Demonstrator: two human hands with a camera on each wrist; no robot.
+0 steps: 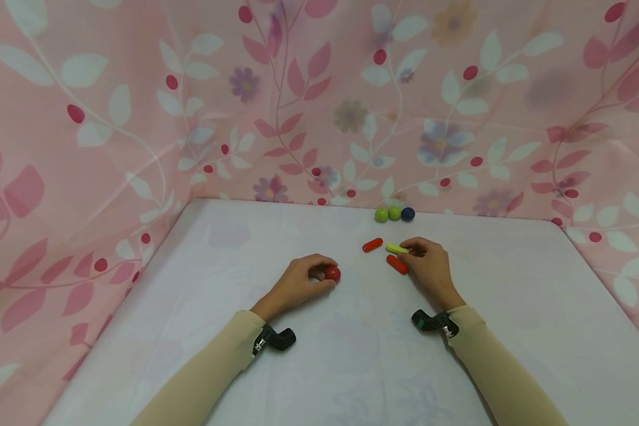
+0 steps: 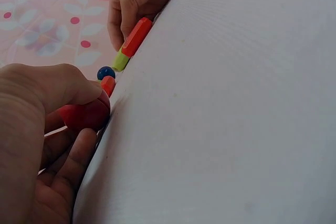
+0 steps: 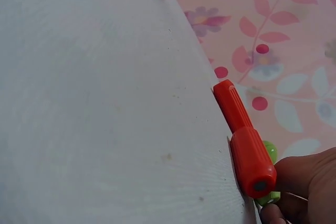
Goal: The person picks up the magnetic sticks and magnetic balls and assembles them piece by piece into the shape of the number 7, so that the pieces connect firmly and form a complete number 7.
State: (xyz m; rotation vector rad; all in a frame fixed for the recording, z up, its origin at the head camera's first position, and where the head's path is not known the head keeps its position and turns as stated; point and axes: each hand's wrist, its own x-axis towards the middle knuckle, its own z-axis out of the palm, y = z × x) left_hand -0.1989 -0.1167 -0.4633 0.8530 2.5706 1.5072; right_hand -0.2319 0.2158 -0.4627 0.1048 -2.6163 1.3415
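At the middle of the table, my left hand [image 1: 302,283] holds a glossy red ball [image 1: 332,273] between thumb and fingers; the left wrist view shows the ball [image 2: 86,114] close up. My right hand [image 1: 430,266] pinches the right end of a yellow-green rod [image 1: 395,248]. Just in front of that rod lies a red rod [image 1: 396,264], close to the fingers. A second red rod [image 1: 373,244] lies slanted to the left. In the right wrist view the near red rod [image 3: 251,156] has a grey disc in its end and partly hides the yellow-green one.
Two green balls [image 1: 381,215] and a dark blue ball [image 1: 407,214] sit in a row near the table's back edge. The white-covered table [image 1: 319,378] meets a pink flowered curtain [image 1: 309,106] behind and at the sides. Both wrists carry black camera mounts.
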